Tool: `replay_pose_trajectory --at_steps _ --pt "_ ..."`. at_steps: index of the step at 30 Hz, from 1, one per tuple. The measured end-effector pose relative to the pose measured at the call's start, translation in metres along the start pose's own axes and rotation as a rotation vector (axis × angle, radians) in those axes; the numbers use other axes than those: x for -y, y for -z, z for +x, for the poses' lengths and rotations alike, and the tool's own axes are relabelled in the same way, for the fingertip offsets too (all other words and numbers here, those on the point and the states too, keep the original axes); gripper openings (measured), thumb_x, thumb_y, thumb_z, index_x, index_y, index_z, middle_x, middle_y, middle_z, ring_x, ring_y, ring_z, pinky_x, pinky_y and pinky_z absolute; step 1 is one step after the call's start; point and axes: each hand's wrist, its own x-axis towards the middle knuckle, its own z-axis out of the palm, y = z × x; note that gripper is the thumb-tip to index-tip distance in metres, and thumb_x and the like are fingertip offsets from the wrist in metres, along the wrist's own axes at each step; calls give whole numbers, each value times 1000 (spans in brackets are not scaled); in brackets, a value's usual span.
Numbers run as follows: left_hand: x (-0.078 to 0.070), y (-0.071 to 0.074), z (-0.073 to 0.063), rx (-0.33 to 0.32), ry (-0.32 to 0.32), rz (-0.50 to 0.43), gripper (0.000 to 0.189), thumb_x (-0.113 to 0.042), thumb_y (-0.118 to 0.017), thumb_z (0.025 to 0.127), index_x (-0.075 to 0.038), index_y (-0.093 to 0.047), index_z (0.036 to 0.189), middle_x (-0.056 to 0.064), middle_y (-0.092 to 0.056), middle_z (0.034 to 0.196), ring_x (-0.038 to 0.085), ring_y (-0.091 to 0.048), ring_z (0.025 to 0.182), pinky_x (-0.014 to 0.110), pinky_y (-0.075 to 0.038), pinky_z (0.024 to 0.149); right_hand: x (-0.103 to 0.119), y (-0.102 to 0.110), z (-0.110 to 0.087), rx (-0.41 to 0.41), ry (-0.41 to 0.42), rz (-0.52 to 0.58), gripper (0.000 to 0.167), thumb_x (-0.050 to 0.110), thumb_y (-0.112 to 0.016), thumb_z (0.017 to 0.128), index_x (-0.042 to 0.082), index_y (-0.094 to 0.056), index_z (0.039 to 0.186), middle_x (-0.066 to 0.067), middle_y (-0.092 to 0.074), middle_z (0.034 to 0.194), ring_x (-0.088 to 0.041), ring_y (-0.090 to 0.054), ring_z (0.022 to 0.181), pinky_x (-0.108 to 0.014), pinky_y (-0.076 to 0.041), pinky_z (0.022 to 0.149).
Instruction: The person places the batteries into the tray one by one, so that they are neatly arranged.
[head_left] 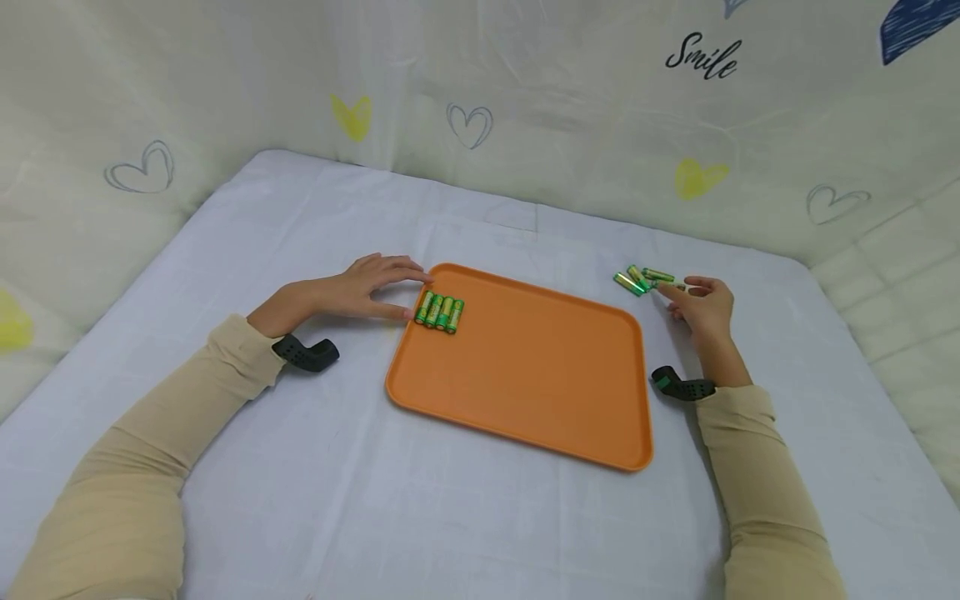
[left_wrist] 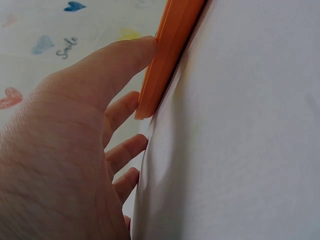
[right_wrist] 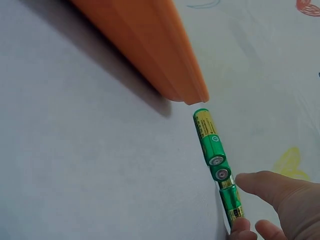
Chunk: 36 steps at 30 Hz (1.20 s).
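Observation:
Several green-and-yellow batteries lie side by side in a row at the left end of the orange tray. My left hand rests at that end, with thumb and fingertips against the tray's rim, as the left wrist view also shows. Beyond the tray's far right corner is a loose heap of more batteries on the cloth. Over this heap my right hand reaches, thumb and fingers spread around the nearest batteries. No battery is seen lifted in it, and its fingertips are partly cut off in the right wrist view.
A white cloth covers the table under the tray. Behind it hangs a pale curtain printed with hearts and the word "Smile". Each wrist carries a black camera mount.

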Motion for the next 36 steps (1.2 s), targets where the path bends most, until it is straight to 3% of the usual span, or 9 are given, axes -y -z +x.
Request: replay_pose_trajectory --at_steps 6,17,28,36 --pt "-1 1 -1 -4 -2 -9 61 -40 -64 93 -21 -44 146 6 -38 148 29 -20 144 58 0 114 1 -3 6 2 3 -133 73 35 -76 83 4 -39 137 2 -42 98 1 -52 55 -14 -47 54" --pt "0 0 0 -1 2 -2 61 -44 -64 93 -22 -44 146 6 -37 149 29 -19 145 58 0 115 4 -2 6 11 -17 -253 69 37 -73 85 3 -41 136 -2 -47 95 1 -51 56 -16 -46 56" --pt "0 0 -1 -9 -12 -4 60 -41 -64 93 -20 -45 146 6 -39 146 30 -22 143 59 -3 113 0 -3 6 0 -1 -203 70 28 -74 84 1 -41 141 6 -51 84 4 -51 54 -14 -46 54" --pt "-1 1 -1 -5 -5 -8 60 -40 -64 93 -21 -44 146 6 -39 147 29 -21 144 58 -2 114 1 -3 1 21 23 -169 69 24 -73 86 -1 -39 141 1 -47 97 5 -52 54 -12 -46 55"
